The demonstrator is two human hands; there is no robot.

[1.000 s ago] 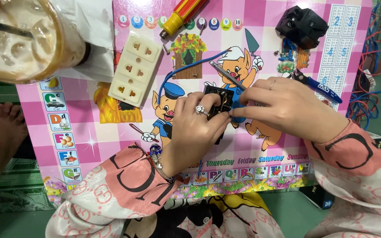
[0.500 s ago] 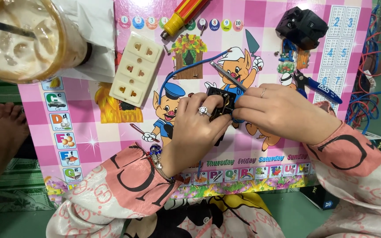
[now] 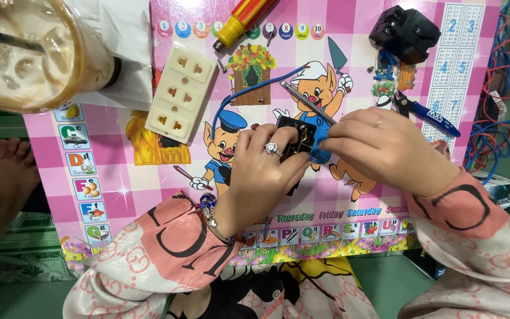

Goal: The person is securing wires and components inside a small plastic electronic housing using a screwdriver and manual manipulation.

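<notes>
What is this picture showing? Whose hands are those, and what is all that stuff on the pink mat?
The camera sits on a person's head and looks down at their own two hands. The left hand, wearing a ring, holds a small black electrical part. The right hand pinches a blue wire at that part, beside a thin metal tool. They work over a pink cartoon mat. On it lie a cream socket plate, a red and yellow screwdriver, another black part and a blue pen. An iced drink stands top left.
</notes>
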